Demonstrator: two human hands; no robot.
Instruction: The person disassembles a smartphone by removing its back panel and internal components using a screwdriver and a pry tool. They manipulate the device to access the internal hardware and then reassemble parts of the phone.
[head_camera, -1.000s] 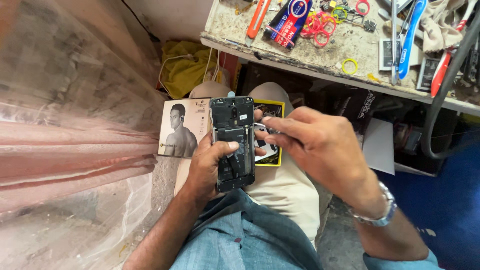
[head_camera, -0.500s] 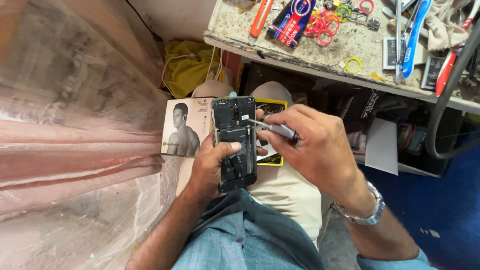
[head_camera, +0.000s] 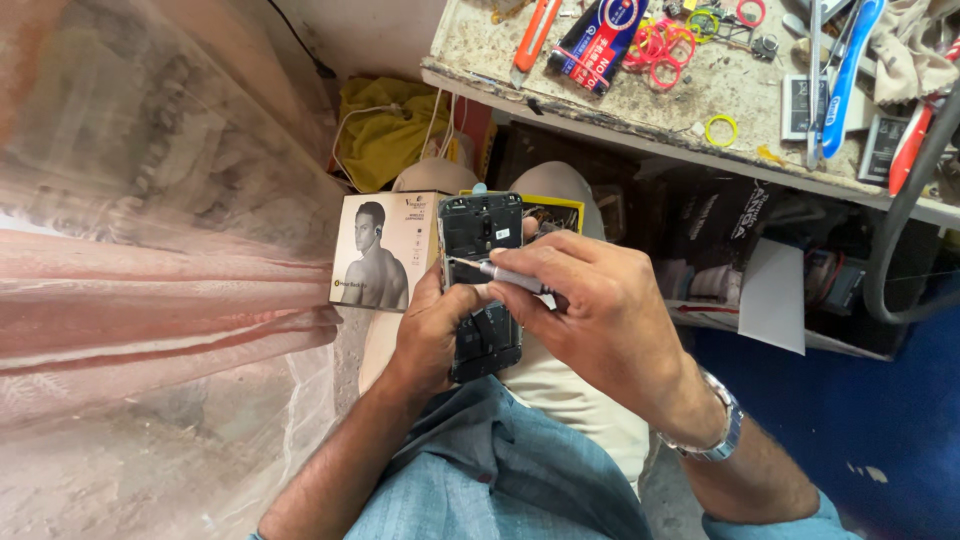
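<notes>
Head view, your left hand (head_camera: 432, 335): it grips an opened black phone (head_camera: 481, 285) from the left side, fingers closed round its lower half and the thumb lying over the exposed inside.
Head view, the phone: held upright over your lap, back cover off, dark inner parts facing you, its top edge near your knees.
Head view, your right hand (head_camera: 590, 305): fingers closed on a slim grey-handled screwdriver (head_camera: 505, 274), whose tip points left and meets the phone's upper half.
Head view, behind the phone: a pale cardboard box (head_camera: 385, 250) printed with a figure rests on your thigh, touching the phone's left edge; a yellow-edged item peeks out on the right.
Head view, the worktop (head_camera: 620, 110): above your knees, cluttered with coloured rubber bands (head_camera: 665, 50), an orange-handled tool (head_camera: 535, 35) and a blue-handled tool (head_camera: 850, 60).
Head view, left side: pinkish sheer netting (head_camera: 150, 250) hangs beside your arm.
Risk: the tip could slip off and scratch the inner parts if you press at an angle; a loosened screw could drop into your lap or the floor, since nothing beneath catches it.
</notes>
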